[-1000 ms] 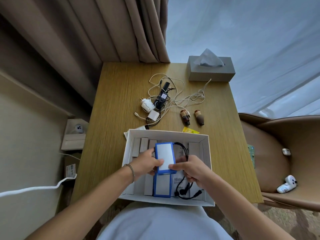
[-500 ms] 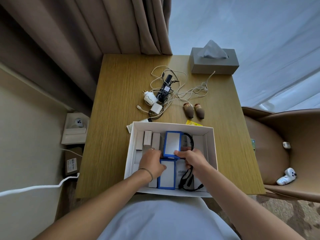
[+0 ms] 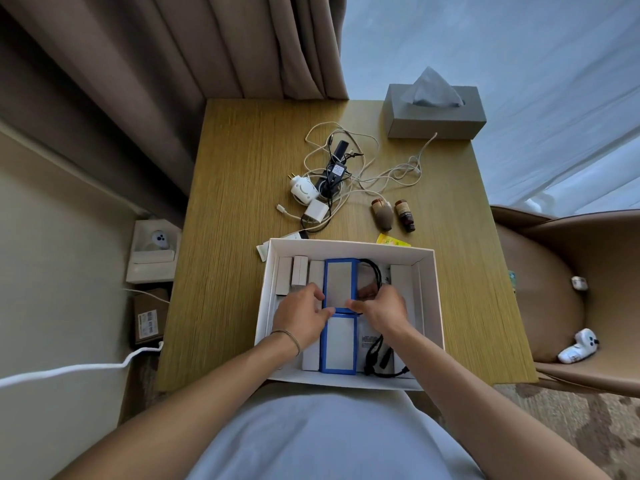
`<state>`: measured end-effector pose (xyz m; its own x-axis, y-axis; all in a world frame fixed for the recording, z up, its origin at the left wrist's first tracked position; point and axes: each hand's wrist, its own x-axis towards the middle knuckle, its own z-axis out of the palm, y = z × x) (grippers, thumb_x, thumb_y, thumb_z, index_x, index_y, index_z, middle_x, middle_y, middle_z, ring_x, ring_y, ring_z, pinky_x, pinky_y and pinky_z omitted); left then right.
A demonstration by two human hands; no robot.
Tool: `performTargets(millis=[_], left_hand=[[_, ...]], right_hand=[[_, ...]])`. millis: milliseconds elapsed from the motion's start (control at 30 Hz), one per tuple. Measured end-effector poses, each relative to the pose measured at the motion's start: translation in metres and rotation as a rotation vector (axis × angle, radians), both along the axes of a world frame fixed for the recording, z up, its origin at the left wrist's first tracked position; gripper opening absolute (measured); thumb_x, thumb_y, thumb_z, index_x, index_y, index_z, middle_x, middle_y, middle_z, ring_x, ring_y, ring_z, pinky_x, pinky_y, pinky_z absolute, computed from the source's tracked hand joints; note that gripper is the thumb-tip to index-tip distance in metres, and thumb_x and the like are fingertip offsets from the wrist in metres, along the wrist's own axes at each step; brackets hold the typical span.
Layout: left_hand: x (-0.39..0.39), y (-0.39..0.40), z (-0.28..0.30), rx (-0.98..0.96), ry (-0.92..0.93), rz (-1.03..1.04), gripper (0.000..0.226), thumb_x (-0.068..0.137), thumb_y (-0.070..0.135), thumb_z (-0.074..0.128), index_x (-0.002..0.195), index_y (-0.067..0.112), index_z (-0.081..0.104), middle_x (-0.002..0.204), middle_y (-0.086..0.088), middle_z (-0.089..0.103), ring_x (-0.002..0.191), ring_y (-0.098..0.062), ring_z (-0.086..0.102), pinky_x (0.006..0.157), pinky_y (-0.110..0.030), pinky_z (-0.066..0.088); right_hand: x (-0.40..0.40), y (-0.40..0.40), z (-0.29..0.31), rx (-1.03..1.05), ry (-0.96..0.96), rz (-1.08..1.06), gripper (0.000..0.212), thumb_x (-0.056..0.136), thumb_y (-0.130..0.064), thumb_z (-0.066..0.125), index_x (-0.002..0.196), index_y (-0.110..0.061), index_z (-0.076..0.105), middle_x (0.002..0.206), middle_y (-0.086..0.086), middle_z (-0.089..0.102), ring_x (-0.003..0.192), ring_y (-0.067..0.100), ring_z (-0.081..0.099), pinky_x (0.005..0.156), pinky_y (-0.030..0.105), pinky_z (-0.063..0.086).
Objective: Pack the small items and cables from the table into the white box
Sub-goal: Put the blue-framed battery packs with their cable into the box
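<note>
Table [image 3: 242, 202]: yellow-brown wood with fine straight grain. Box [image 3: 437, 306] at the near edge: white, holding two blue-rimmed packs with pale grey faces [image 3: 339, 282] [image 3: 338, 344], white cartons [image 3: 300, 275] and a black cable [image 3: 375, 271]. Cable tangle [image 3: 360, 168] mid-table: cream-white cords, black adapter [image 3: 335, 169], two white plugs [image 3: 304, 189] [image 3: 316, 214]. Two small bottles [image 3: 382, 216] [image 3: 404, 214]: dark brown. Sachet [image 3: 391, 241]: yellow. Tissue box [image 3: 434, 116] at the far right corner: grey, with pale grey tissue. Curtain [image 3: 173, 64]: taupe.
</note>
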<state>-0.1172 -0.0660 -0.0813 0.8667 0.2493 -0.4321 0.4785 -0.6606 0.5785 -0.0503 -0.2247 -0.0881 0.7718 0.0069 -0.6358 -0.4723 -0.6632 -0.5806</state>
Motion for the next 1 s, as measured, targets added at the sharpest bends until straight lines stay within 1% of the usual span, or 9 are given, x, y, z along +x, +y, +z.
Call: performTargets(millis=[100,167,300,400,533,633,733,867,1000], left_hand=[[0.004,0.0,0.003,0.178,-0.109,-0.197,0.05,0.089,0.036,0.071,0.132,0.024,0.049,0.109,0.001,0.063,0.099,-0.018,0.061,0.082,-0.033,0.055],[0.007,-0.004,0.003,0.271,-0.206,-0.386,0.064,0.087,0.041,0.071,0.141,0.025,0.042,0.135,-0.004,0.05,0.125,-0.023,0.048,0.099,-0.037,0.049],[0.011,-0.013,-0.004,0.36,-0.164,-0.652,0.088,0.086,0.053,0.066,0.155,0.027,0.019,0.165,-0.006,0.014,0.151,-0.026,0.013,0.117,-0.046,0.029],[0.009,-0.014,-0.013,0.425,-0.126,-0.703,0.096,0.088,0.05,0.065,0.158,0.025,0.003,0.167,-0.007,-0.003,0.153,-0.027,0.0,0.119,-0.048,0.021],[0.006,-0.016,-0.02,0.458,-0.126,-0.74,0.095,0.093,0.049,0.059,0.158,0.02,-0.003,0.166,-0.007,-0.012,0.153,-0.025,-0.007,0.122,-0.05,0.017],[0.006,-0.018,-0.019,0.483,-0.125,-0.763,0.092,0.094,0.051,0.053,0.158,0.017,-0.003,0.166,-0.007,-0.011,0.154,-0.024,-0.005,0.122,-0.051,0.014],[0.007,-0.02,-0.016,0.517,-0.106,-0.785,0.09,0.096,0.053,0.048,0.158,0.015,-0.006,0.166,-0.009,-0.013,0.154,-0.026,-0.004,0.122,-0.052,0.013],[0.009,-0.024,-0.011,0.557,-0.073,-0.809,0.09,0.096,0.053,0.047,0.157,0.014,-0.007,0.166,-0.012,-0.014,0.153,-0.028,-0.004,0.121,-0.054,0.016],[0.006,-0.026,-0.009,0.531,-0.049,-0.799,0.091,0.097,0.052,0.047,0.157,0.014,-0.01,0.165,-0.011,-0.019,0.153,-0.028,-0.007,0.121,-0.053,0.018]], right_hand=[[-0.004,0.0,0.003,-0.187,-0.162,0.144,0.039,0.078,-0.047,0.082,0.097,-0.023,0.058,0.085,-0.008,0.061,0.075,0.01,0.058,0.056,0.026,0.039],[-0.008,-0.002,0.006,-0.372,-0.297,0.292,0.04,0.09,-0.055,0.063,0.108,-0.021,0.054,0.09,-0.003,0.063,0.077,0.018,0.063,0.056,0.029,0.039],[-0.008,-0.017,0.017,-0.696,-0.499,0.776,0.034,0.106,-0.033,0.032,0.11,-0.016,0.061,0.075,0.004,0.061,0.064,0.029,0.063,0.047,0.028,0.033],[-0.009,-0.023,0.026,-0.788,-0.316,0.796,0.04,0.106,-0.031,0.03,0.095,-0.016,0.067,0.063,-0.001,0.046,0.064,0.023,0.057,0.051,0.028,0.036],[-0.01,-0.028,0.029,-0.528,-0.069,0.551,0.038,0.104,-0.044,0.045,0.085,-0.013,0.056,0.07,0.0,0.053,0.062,0.017,0.052,0.048,0.028,0.034],[-0.013,-0.035,0.036,-0.469,-0.068,0.506,0.037,0.099,-0.04,0.058,0.073,-0.014,0.052,0.065,0.002,0.057,0.057,0.016,0.054,0.047,0.026,0.037],[-0.022,-0.031,0.034,-0.761,-0.117,0.726,0.033,0.105,-0.041,0.046,0.089,-0.015,0.058,0.073,0.001,0.056,0.064,0.017,0.056,0.053,0.027,0.039],[-0.022,-0.026,0.019,-0.866,-0.084,0.932,0.024,0.105,-0.029,0.046,0.116,-0.014,0.063,0.104,0.004,0.068,0.093,0.022,0.068,0.065,0.032,0.045],[-0.015,-0.018,0.011,-0.929,-0.063,0.964,0.021,0.102,-0.03,0.055,0.11,-0.015,0.067,0.075,0.0,0.054,0.079,0.019,0.064,0.056,0.032,0.043]])
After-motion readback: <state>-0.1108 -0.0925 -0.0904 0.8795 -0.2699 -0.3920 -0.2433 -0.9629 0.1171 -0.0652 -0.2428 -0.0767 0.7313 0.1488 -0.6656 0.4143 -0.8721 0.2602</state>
